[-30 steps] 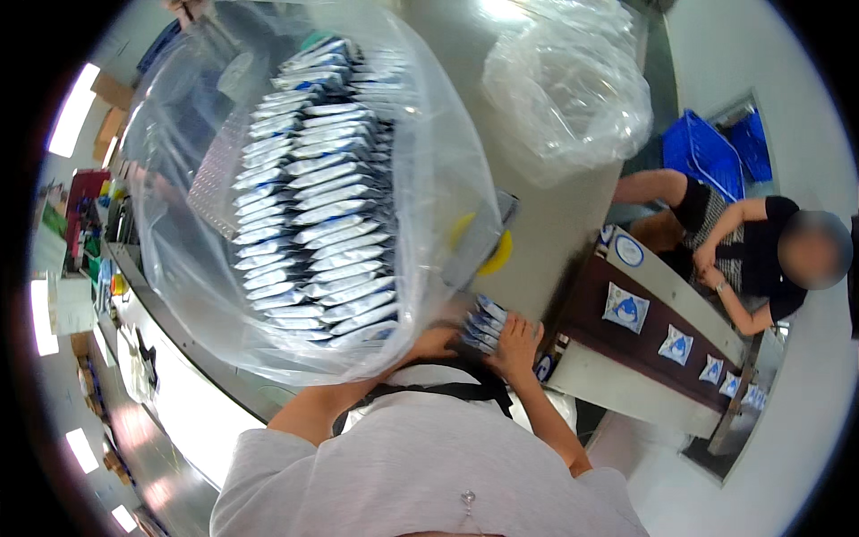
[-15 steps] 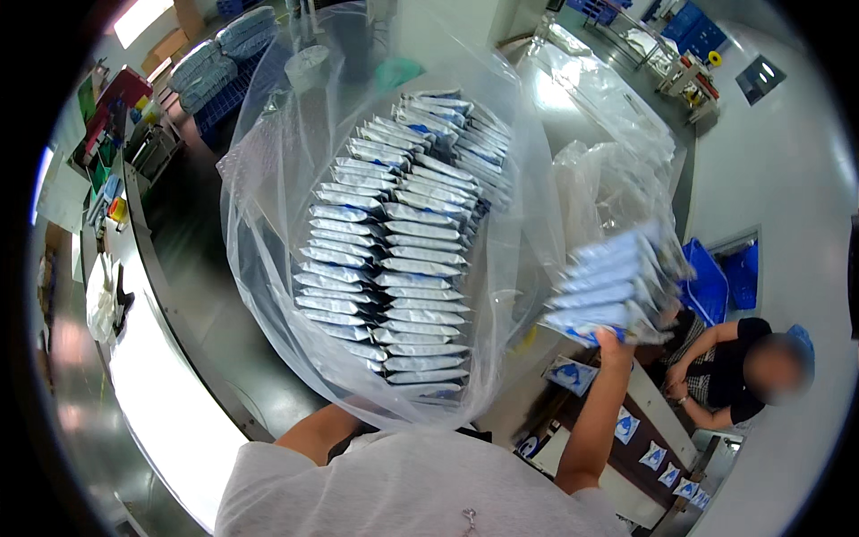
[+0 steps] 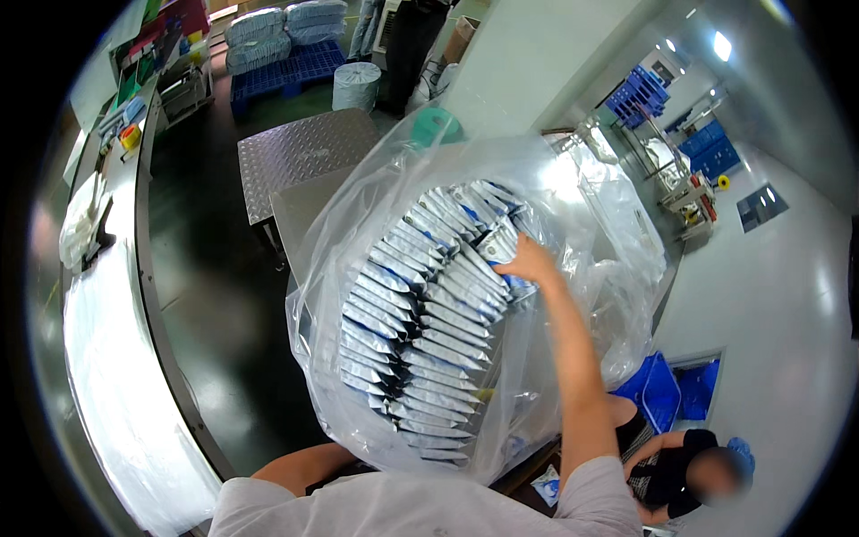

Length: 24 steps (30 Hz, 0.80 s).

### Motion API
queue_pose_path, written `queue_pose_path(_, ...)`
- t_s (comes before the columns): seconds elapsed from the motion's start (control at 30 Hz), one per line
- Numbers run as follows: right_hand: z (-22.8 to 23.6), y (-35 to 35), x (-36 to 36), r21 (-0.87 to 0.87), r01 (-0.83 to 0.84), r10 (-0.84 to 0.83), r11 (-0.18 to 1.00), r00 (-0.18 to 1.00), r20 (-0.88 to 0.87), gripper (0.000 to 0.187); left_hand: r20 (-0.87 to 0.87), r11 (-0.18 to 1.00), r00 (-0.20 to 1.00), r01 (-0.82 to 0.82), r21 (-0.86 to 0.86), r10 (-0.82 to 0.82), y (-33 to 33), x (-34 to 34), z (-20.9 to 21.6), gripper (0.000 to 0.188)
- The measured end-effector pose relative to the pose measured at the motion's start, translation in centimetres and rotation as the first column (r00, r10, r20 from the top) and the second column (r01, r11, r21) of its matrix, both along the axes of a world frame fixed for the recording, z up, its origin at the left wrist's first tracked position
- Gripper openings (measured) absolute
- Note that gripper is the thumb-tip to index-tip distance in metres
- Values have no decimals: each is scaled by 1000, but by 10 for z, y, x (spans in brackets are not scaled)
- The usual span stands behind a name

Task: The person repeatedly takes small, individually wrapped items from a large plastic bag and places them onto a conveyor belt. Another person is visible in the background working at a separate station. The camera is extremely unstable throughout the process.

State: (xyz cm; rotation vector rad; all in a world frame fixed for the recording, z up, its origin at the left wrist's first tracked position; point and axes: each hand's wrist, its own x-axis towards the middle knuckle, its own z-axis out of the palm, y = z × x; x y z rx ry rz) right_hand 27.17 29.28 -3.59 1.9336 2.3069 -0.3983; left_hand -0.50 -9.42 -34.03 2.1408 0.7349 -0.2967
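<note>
A large clear plastic bag [image 3: 309, 358] stands open in front of me. Inside it, flat silver-and-blue packets [image 3: 367, 313] are packed on edge in long curving rows. My right hand [image 3: 530, 264] reaches into the bag at its far right. The fingers and thumb grip a bunch of packets [image 3: 497, 240], pressed against the end of the rows; the fingertips are partly hidden. My left forearm [image 3: 309, 467] comes in low beside the near edge of the bag, and its hand is out of sight.
A long bright-topped table [image 3: 125, 385] curves along the left. Beyond the bag are a metal checker-plate platform [image 3: 304, 157] and a blue pallet [image 3: 295, 72] with bagged stacks. More clear plastic [image 3: 617, 210] lies at right. A co-worker [image 3: 689, 470] sits at lower right near blue bins [image 3: 658, 389].
My right hand has carried a bunch of packets from outside the bag's right side into the bag. The view has shifted, bringing the platform into sight.
</note>
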Motion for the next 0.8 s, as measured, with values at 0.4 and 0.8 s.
queue_pose_path(0.4,-30,-36,-37,233,150,-130,961,987,-97,86,-27,995,996,85,61,-84,-1,-16,3,56)
queue_pose_path(0.8,-54,-350,122,295,844,-340,448,465,-817,32,107,929,945,277,246,-311,-11,-2,20,64)
